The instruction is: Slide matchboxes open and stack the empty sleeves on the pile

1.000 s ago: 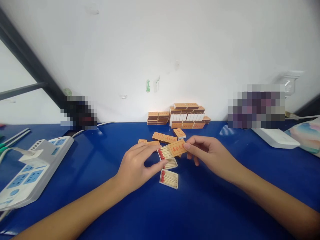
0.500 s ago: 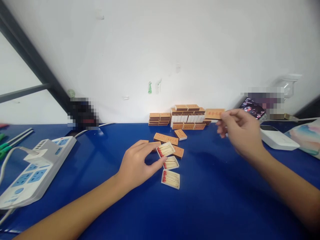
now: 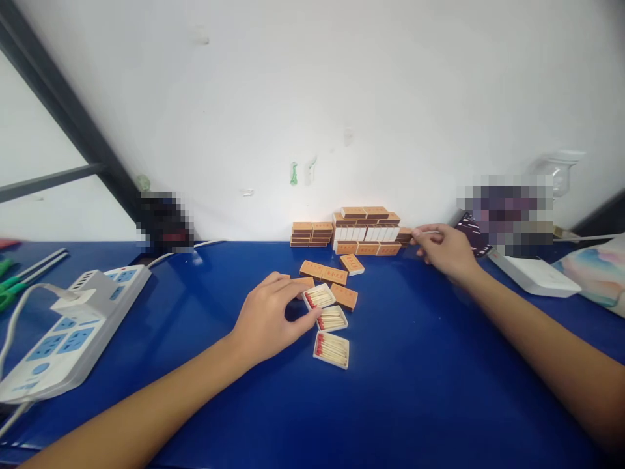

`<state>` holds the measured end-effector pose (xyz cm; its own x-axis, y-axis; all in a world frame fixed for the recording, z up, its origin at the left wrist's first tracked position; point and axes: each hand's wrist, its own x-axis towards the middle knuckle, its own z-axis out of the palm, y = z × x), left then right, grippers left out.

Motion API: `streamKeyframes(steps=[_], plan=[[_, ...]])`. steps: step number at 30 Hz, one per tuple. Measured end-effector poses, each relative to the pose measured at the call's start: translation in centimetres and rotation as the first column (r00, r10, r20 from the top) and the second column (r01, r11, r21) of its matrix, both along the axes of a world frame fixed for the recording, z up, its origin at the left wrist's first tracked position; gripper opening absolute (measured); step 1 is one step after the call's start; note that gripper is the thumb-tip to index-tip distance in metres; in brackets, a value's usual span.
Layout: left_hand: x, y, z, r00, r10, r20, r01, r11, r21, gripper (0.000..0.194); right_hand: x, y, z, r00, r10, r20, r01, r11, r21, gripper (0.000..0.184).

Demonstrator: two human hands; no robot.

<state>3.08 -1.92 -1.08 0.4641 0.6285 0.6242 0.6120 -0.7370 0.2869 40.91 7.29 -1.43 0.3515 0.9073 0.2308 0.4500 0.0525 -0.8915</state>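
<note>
My left hand [image 3: 268, 318] pinches an open tray of red-tipped matches [image 3: 319, 296] on the blue table [image 3: 420, 365]. Two more open trays of matches [image 3: 333, 318] [image 3: 331, 349] lie just in front of it. Several loose orange matchbox sleeves [image 3: 323, 271] lie behind the trays. My right hand [image 3: 442, 249] is stretched out to the wall, its fingers closed on an orange sleeve [image 3: 405, 234] at the right end of the stacked matchboxes [image 3: 364, 230].
A white power strip [image 3: 68, 326] with a plugged-in cable lies at the left. A white flat box [image 3: 534, 272] and a colourful bag [image 3: 598, 270] are at the right. A dark metal frame [image 3: 63, 117] slants along the left wall.
My right hand pulled the orange sleeve off the tray, carried it right and back, and now holds it against the stack by the wall. My left hand kept hold of the open tray.
</note>
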Motion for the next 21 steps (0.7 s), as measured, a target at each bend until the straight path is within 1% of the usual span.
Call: streamKeyframes(steps=[3,6,8,10,13,16,18,19,20,21], plan=[[-0.2,0.1,0.3,0.999,0.002,-0.037,-0.003,0.999,-0.036,0.030,0.0,0.1,-0.3,0.993,0.000,0.116,0.001,1.000,-0.007,0.024],[-0.5,0.2,0.9,0.995,-0.004,-0.096,-0.003,0.997,-0.071,0.021,0.1,0.2,-0.6,0.976,-0.025,0.218,0.025,1.000,0.003,0.024],[-0.7,0.3,1.4,0.988,-0.013,-0.152,-0.001,0.996,-0.091,0.013,0.1,0.3,-0.7,0.964,-0.034,0.262,0.037,0.999,-0.005,0.022],[-0.9,0.3,1.9,0.979,-0.028,-0.203,0.005,0.994,-0.110,0.010,0.1,0.4,-0.8,0.955,-0.041,0.294,0.048,0.999,-0.017,0.019],[-1.1,0.3,2.5,0.963,-0.039,-0.265,0.002,0.990,-0.140,0.011,0.2,0.3,-0.8,0.944,-0.053,0.327,0.063,0.998,-0.022,0.017],[-1.2,0.1,3.1,0.948,-0.021,-0.319,-0.032,0.986,-0.161,0.014,0.0,-0.3,-0.4,0.926,-0.113,0.360,0.115,0.993,0.016,0.018],[-1.4,0.1,3.5,0.935,-0.004,-0.354,-0.063,0.982,-0.177,0.014,-0.8,-1.2,0.0,0.904,-0.181,0.388,0.159,0.983,0.089,0.015],[-1.5,0.1,3.6,0.926,-0.002,-0.378,-0.074,0.980,-0.186,0.014,-1.4,-1.9,0.3,0.902,-0.168,0.398,0.135,0.985,0.111,0.012],[-1.7,0.1,3.7,0.911,-0.007,-0.411,-0.080,0.978,-0.195,0.015,-2.1,-2.6,0.6,0.906,-0.107,0.410,0.065,0.991,0.115,0.013],[-1.8,0.1,3.8,0.892,-0.019,-0.452,-0.082,0.975,-0.204,0.015,-3.1,-3.4,0.9,0.910,0.032,0.413,-0.068,0.995,0.072,0.019]])
